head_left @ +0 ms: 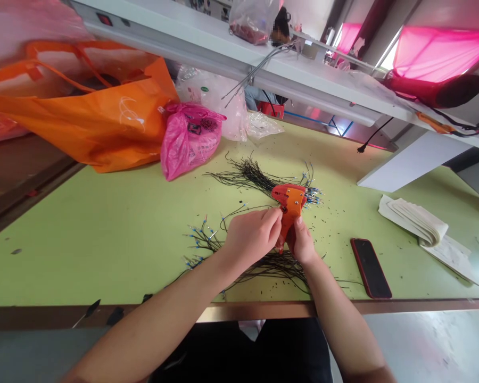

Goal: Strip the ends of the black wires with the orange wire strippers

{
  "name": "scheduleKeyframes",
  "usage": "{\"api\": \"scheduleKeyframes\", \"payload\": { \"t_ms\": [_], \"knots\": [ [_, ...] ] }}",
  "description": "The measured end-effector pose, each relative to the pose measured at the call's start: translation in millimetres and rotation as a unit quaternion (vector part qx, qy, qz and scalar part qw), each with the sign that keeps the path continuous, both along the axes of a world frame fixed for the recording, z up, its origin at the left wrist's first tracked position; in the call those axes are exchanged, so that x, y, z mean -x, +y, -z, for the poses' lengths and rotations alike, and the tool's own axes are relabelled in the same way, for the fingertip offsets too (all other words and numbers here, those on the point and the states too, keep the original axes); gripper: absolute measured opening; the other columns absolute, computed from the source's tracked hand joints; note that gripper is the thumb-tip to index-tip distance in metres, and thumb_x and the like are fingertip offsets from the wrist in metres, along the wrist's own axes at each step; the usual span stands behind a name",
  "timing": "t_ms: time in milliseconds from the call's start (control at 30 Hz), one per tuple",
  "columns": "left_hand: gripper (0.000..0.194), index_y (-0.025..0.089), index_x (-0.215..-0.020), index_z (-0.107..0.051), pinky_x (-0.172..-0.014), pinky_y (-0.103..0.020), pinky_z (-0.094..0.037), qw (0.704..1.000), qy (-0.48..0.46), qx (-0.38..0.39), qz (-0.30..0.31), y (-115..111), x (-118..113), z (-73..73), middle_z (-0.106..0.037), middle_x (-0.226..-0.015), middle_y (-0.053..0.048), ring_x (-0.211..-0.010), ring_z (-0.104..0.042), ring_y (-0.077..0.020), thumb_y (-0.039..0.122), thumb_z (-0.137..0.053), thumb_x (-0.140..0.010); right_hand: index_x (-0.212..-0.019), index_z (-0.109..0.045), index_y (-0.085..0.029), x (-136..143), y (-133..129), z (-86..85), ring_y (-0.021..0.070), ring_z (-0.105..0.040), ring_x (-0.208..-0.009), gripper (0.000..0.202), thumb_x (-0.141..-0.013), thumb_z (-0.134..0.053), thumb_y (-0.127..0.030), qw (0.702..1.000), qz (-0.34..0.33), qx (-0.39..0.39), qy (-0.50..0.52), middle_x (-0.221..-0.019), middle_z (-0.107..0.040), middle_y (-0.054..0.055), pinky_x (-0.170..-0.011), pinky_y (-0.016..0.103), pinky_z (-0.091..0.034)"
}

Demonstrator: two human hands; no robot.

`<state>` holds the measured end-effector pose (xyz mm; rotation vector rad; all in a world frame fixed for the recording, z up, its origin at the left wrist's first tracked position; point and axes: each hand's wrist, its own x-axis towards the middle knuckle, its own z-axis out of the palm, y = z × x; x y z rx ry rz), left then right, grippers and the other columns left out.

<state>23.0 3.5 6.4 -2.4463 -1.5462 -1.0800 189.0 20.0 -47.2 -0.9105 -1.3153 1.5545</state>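
Observation:
My right hand (303,243) is wrapped around an orange and red wire stripper (294,200), held upright with its head pointing away from me. Fingers pinched together, my left hand (254,232) meets the side of the stripper's head with a thin black wire (259,206); most of the wire in its grip is hidden. Beyond the tool lies a bundle of black wires (252,171), with blue-and-metal ends towards the right. Under my hands spreads a second pile of black wires (277,267), its blue-tipped ends fanning out to the left.
Right of my hands lies a phone (371,268) in a red case, then folded papers (417,221). An orange bag (104,117) and a pink plastic bag (193,139) stand back left. Dark scraps dot the green table (115,229). A white shelf (207,45) crosses overhead.

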Motion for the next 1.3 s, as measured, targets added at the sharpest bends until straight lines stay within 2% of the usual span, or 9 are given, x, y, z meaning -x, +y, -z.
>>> {"api": "scheduleKeyframes", "payload": {
  "t_ms": [267, 433, 600, 767, 867, 967, 1067, 1167, 1300],
  "knots": [
    [0.023, 0.020, -0.086, -0.063, -0.050, -0.028, -0.026, 0.999, -0.037, -0.023, 0.011, 2, 1, 1.5, -0.068, -0.062, 0.002, -0.052, -0.058, -0.0131, 0.018, -0.043, -0.099, -0.068, -0.060, -0.022, 2, 2, -12.6, 0.0146, -0.044, -0.040, 0.066, -0.084, -0.048, -0.085, 0.994, 0.057, -0.014, 0.094, -0.046, -0.047, -0.002, -0.037, 0.027, -0.040],
    [0.024, 0.020, -0.091, -0.064, -0.051, -0.027, -0.029, 0.998, -0.054, 0.008, 0.033, -1, 2, 0.8, -0.070, -0.066, 0.002, -0.053, -0.059, -0.0129, 0.020, -0.042, -0.101, -0.084, -0.066, -0.023, -11, 11, -33.5, 0.0170, -0.056, -0.052, 0.056, -0.086, -0.055, -0.078, 0.972, 0.123, -0.025, 0.200, -0.059, -0.057, -0.001, -0.052, 0.032, -0.054],
    [0.024, 0.020, -0.093, -0.067, -0.051, -0.027, -0.030, 0.991, 0.022, 0.122, 0.045, -15, -20, -0.1, -0.071, -0.068, -0.001, -0.055, -0.062, -0.0162, 0.023, -0.044, -0.101, -0.084, -0.067, -0.024, -30, 17, -44.2, 0.0180, -0.059, -0.058, 0.052, -0.086, -0.055, -0.075, 0.960, 0.178, -0.042, 0.211, -0.064, -0.059, 0.000, -0.061, 0.035, -0.056],
    [0.026, 0.015, -0.092, -0.071, -0.058, -0.029, -0.046, 0.959, 0.130, 0.242, 0.073, -29, -65, 23.9, -0.073, -0.079, -0.009, -0.069, -0.070, -0.0226, 0.018, -0.046, -0.098, -0.085, -0.068, -0.023, -43, 17, -49.6, 0.0180, -0.060, -0.059, 0.050, -0.085, -0.060, -0.073, 0.949, 0.199, -0.094, 0.223, -0.066, -0.061, 0.001, -0.062, 0.036, -0.057],
    [0.033, 0.012, -0.123, -0.067, -0.072, -0.038, -0.056, 0.971, 0.117, 0.195, 0.071, -37, -86, 43.7, -0.074, -0.099, -0.014, -0.092, -0.071, -0.0296, 0.023, -0.047, -0.099, -0.084, -0.069, -0.023, -44, 17, -49.8, 0.0189, -0.061, -0.059, 0.050, -0.084, -0.061, -0.072, 0.948, 0.193, -0.107, 0.230, -0.066, -0.061, 0.002, -0.060, 0.036, -0.057],
    [0.048, 0.013, -0.142, -0.055, -0.090, -0.048, -0.057, 0.979, 0.088, 0.168, 0.079, -48, -92, 50.7, -0.070, -0.124, -0.018, -0.115, -0.065, -0.0341, 0.030, -0.055, -0.097, -0.084, -0.069, -0.023, -42, 17, -48.5, 0.0189, -0.062, -0.060, 0.050, -0.084, -0.061, -0.072, 0.951, 0.176, -0.097, 0.233, -0.067, -0.062, 0.002, -0.061, 0.036, -0.057],
    [0.058, 0.018, -0.149, -0.049, -0.107, -0.050, -0.052, 0.974, 0.041, 0.177, 0.137, -57, -77, 44.5, -0.059, -0.146, -0.018, -0.135, -0.055, -0.0331, 0.037, -0.061, -0.096, -0.085, -0.069, -0.022, -41, 18, -46.5, 0.0183, -0.062, -0.060, 0.050, -0.083, -0.063, -0.072, 0.953, 0.164, -0.090, 0.237, -0.068, -0.063, 0.002, -0.060, 0.035, -0.058],
    [0.051, 0.024, -0.149, -0.051, -0.118, -0.047, -0.044, 0.961, 0.024, 0.187, 0.202, -55, -38, 35.1, -0.055, -0.153, -0.012, -0.144, -0.049, -0.0276, 0.034, -0.057, -0.099, -0.087, -0.068, -0.022, -41, 20, -44.2, 0.0178, -0.063, -0.062, 0.048, -0.084, -0.064, -0.070, 0.952, 0.164, -0.086, 0.244, -0.069, -0.063, 0.002, -0.062, 0.034, -0.059],
    [0.044, 0.024, -0.141, -0.060, -0.120, -0.050, -0.041, 0.966, 0.076, 0.199, 0.149, -37, 32, 32.8, -0.062, -0.146, -0.006, -0.140, -0.053, -0.0240, 0.017, -0.042, -0.102, -0.087, -0.067, -0.022, -39, 21, -42.5, 0.0175, -0.063, -0.063, 0.047, -0.089, -0.059, -0.068, 0.951, 0.167, -0.075, 0.248, -0.071, -0.064, 0.003, -0.064, 0.033, -0.059]
  ]
}}
